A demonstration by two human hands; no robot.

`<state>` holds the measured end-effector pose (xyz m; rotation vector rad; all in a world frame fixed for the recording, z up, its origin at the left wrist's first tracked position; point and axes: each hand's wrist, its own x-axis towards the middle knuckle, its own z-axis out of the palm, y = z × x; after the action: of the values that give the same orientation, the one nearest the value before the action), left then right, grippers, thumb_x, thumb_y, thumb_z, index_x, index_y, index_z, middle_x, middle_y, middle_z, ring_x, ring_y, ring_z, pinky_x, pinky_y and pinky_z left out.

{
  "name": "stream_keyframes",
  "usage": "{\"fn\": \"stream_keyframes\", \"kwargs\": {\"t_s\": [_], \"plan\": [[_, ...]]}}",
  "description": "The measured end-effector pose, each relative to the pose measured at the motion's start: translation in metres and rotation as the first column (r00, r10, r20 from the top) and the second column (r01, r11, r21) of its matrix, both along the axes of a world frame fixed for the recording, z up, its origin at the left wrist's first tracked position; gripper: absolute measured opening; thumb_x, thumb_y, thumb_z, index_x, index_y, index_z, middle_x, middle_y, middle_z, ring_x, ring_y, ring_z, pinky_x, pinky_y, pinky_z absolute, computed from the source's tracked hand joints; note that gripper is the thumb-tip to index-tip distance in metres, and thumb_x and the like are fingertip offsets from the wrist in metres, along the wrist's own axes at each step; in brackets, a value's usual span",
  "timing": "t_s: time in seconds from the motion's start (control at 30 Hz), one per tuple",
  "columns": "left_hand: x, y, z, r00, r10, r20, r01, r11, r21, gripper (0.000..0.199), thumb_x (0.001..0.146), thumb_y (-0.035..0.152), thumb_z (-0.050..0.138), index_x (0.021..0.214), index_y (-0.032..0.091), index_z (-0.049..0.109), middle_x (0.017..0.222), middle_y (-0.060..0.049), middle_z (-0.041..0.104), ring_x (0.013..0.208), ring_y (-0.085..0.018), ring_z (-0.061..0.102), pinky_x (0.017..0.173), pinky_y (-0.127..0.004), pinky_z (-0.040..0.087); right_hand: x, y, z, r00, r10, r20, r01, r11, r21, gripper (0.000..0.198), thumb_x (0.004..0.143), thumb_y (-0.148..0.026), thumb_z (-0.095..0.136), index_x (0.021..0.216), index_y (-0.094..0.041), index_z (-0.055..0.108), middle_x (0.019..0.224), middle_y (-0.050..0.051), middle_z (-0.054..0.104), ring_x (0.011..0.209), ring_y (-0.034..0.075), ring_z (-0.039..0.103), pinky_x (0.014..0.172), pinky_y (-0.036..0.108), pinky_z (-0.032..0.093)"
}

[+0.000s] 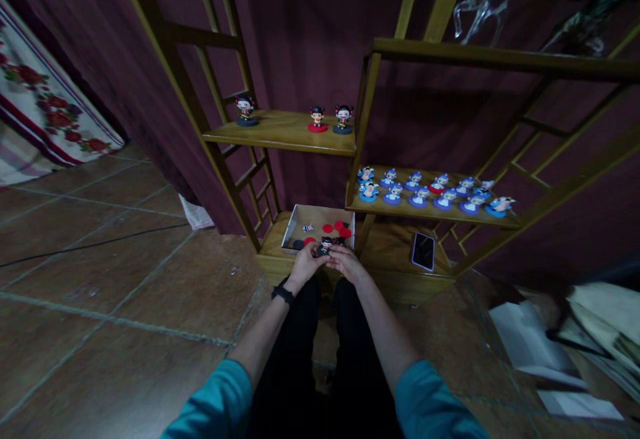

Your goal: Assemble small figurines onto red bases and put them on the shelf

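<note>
Between my two hands is a small doll figurine point(325, 244) with black hair and a dark round base. My left hand point(306, 262) grips it from the left side, fingers closed at the base. From the right, my right hand point(346, 261) pinches the same figurine. Both hands are over the front edge of a shallow cardboard box point(320, 214). Inside the box lie red discs point(327, 228), a dark disc point(299, 244) and a small black-and-white piece point(307, 228). My fingers partly hide the box's front.
A wooden shelf point(290, 134) above the box bears three doll figurines point(343, 118). On a lower right shelf stand several blue-and-white figurines point(419, 194). A phone point(423, 251) lies on the bottom board. Clear and dark horse-like statues point(484, 2) stand top right.
</note>
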<state>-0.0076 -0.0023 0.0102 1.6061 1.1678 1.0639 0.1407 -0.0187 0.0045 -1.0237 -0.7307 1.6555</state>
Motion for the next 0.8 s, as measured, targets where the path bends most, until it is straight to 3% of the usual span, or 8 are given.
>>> {"fn": "stream_keyframes", "kwargs": {"t_s": [0.43, 0.8], "plan": [[0.001, -0.0034, 0.0081, 0.997, -0.054, -0.062, 0.054, 0.999, -0.006, 0.043, 0.066, 0.034, 0.067, 0.102, 0.013, 0.061, 0.072, -0.001, 0.061, 0.065, -0.013, 0.054, 0.061, -0.024, 0.041, 0.0015, 0.0079, -0.0098, 0.998, -0.04, -0.042, 0.038, 0.999, -0.038, 0.018, 0.066, -0.014, 0.066, 0.084, -0.016, 0.063, 0.062, 0.0, 0.064, 0.052, 0.009, 0.057, 0.056, 0.024, 0.05], [-0.0011, 0.0019, 0.002, 0.999, 0.01, -0.042, -0.011, 1.0, -0.02, 0.046, 0.067, 0.041, 0.065, 0.101, 0.011, 0.063, 0.073, -0.003, 0.063, 0.065, -0.014, 0.055, 0.061, -0.026, 0.041, 0.0022, 0.0043, -0.0041, 0.995, 0.01, -0.095, -0.01, 1.0, -0.003, 0.029, 0.066, -0.014, 0.066, 0.095, -0.017, 0.064, 0.073, 0.003, 0.068, 0.065, 0.012, 0.062, 0.069, 0.028, 0.051]]}}
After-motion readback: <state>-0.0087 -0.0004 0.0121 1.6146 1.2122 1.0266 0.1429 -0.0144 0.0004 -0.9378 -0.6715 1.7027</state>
